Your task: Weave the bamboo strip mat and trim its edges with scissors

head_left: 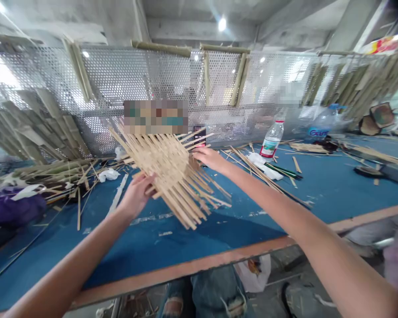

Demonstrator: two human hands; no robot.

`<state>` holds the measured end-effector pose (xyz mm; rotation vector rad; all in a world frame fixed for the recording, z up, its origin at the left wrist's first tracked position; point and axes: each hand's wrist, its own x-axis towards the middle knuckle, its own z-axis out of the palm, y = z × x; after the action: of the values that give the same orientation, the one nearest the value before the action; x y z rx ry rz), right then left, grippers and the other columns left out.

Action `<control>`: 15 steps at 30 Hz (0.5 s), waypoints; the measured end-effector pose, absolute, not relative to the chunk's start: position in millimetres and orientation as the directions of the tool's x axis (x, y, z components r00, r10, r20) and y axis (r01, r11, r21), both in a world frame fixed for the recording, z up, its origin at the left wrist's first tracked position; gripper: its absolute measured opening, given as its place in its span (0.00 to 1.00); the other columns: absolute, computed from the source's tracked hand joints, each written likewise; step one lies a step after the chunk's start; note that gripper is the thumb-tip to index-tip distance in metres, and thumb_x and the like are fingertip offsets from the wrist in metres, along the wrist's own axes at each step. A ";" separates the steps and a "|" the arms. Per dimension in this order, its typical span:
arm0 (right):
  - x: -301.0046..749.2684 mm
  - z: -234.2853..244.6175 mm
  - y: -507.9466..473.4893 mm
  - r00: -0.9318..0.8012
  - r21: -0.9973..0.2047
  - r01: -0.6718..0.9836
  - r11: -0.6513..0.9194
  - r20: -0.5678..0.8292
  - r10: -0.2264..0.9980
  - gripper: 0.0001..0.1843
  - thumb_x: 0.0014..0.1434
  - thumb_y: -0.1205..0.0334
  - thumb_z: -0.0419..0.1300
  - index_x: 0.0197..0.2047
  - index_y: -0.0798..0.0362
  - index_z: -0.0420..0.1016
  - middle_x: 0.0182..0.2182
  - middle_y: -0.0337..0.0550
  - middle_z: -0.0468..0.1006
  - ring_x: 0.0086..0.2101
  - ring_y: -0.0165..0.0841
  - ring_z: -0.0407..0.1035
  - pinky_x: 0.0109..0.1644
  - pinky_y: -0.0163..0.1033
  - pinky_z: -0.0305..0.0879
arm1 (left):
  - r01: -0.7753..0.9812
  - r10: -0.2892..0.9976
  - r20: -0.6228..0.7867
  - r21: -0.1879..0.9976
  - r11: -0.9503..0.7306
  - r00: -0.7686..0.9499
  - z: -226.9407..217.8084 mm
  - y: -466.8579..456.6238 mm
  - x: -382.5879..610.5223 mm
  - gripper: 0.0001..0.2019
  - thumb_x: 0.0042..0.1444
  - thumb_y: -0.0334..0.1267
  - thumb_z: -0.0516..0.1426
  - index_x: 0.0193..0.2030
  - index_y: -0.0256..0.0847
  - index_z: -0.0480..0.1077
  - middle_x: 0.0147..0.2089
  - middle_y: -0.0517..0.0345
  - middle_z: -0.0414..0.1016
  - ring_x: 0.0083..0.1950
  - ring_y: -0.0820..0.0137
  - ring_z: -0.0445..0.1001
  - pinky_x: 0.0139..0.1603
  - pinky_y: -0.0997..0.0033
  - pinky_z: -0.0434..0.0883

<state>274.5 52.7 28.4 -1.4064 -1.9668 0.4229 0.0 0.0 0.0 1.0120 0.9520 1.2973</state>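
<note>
A partly woven piece of flat bamboo strips (pixel 166 165) is held up, tilted, over the blue tabletop. Its strips cross closely in the middle, with long loose ends fanning out on several sides. My left hand (pixel 139 192) grips its left edge, thumb on top and the other fingers partly hidden beneath. At the right corner, my right hand (pixel 208 158) has its fingers closed at the strip ends; the fingertips are partly hidden. Behind that hand, a phone (pixel 199 136) stands upright with a timer on its screen.
On the blue table (pixel 245 234), loose bamboo strips (pixel 252 165) lie right of the weave, near a plastic bottle (pixel 272 139) and white plastic (pixel 265 167). Purple cloth (pixel 15 205) and scraps are at left. A perforated metal screen (pixel 112 79) with split bamboo (pixel 49 123) stands behind.
</note>
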 end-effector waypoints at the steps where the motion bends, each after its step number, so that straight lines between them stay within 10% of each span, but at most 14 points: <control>1: 270.2 31.2 54.9 -0.210 -0.594 0.719 0.361 0.309 0.928 0.19 0.71 0.62 0.52 0.57 0.55 0.78 0.57 0.51 0.80 0.54 0.40 0.75 0.60 0.45 0.68 | -0.294 0.995 0.000 0.955 0.031 0.103 -4.7 -6.5 6.0 0.13 0.50 0.41 0.71 0.36 0.39 0.75 0.38 0.57 0.82 0.39 0.67 0.81 0.41 0.72 0.79; 10: 235.1 25.7 35.3 -0.513 -0.393 0.804 0.445 -0.080 0.855 0.18 0.73 0.55 0.54 0.46 0.53 0.83 0.49 0.45 0.84 0.46 0.36 0.78 0.53 0.36 0.72 | 0.045 0.603 -0.297 0.917 0.396 0.740 -37.4 -103.0 31.0 0.39 0.60 0.71 0.55 0.65 0.44 0.73 0.72 0.38 0.67 0.62 0.48 0.76 0.64 0.40 0.71; 15: 218.2 -15.5 12.3 -0.434 -0.196 0.891 0.409 -0.105 0.895 0.21 0.70 0.50 0.55 0.54 0.56 0.79 0.59 0.60 0.75 0.57 0.51 0.72 0.60 0.51 0.69 | 0.444 0.336 -0.405 0.895 -0.046 0.850 0.8 -158.5 5.7 0.17 0.65 0.60 0.55 0.60 0.84 0.71 0.65 0.72 0.76 0.65 0.54 0.76 0.63 0.47 0.75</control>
<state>218.2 12.3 -15.5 -1.6630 -2.6233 0.3480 5.7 -158.5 0.8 1.6497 0.6173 -0.0970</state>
